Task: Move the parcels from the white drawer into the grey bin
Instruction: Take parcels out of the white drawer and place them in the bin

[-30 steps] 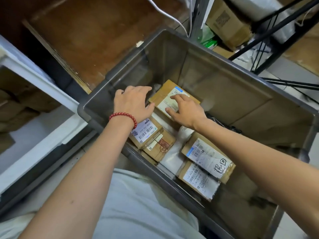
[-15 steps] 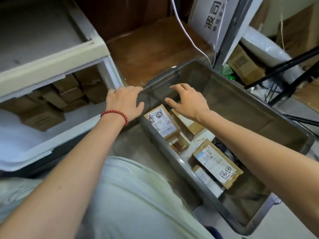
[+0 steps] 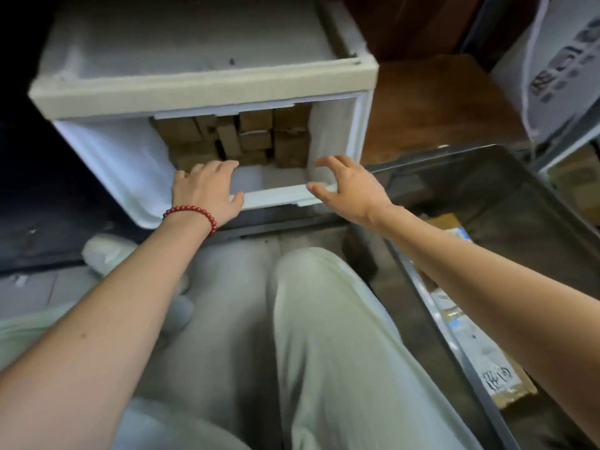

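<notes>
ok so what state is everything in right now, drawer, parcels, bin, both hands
white drawer: pulled open
parcels in drawer: stacked at the back, none picked up
grey bin: open-topped, beside the drawer, partly filled
parcels in bin: lying flat, labels up, partly hidden by the right arm
left hand: empty, fingers relaxed, reaching into the drawer
right hand: empty, fingers spread, over the drawer's front rim

left hand (image 3: pixel 207 190) and right hand (image 3: pixel 347 186), fingers loose, at rim of white drawer (image 3: pixel 276 194), parcels (image 3: pixel 253 134) behind
</notes>
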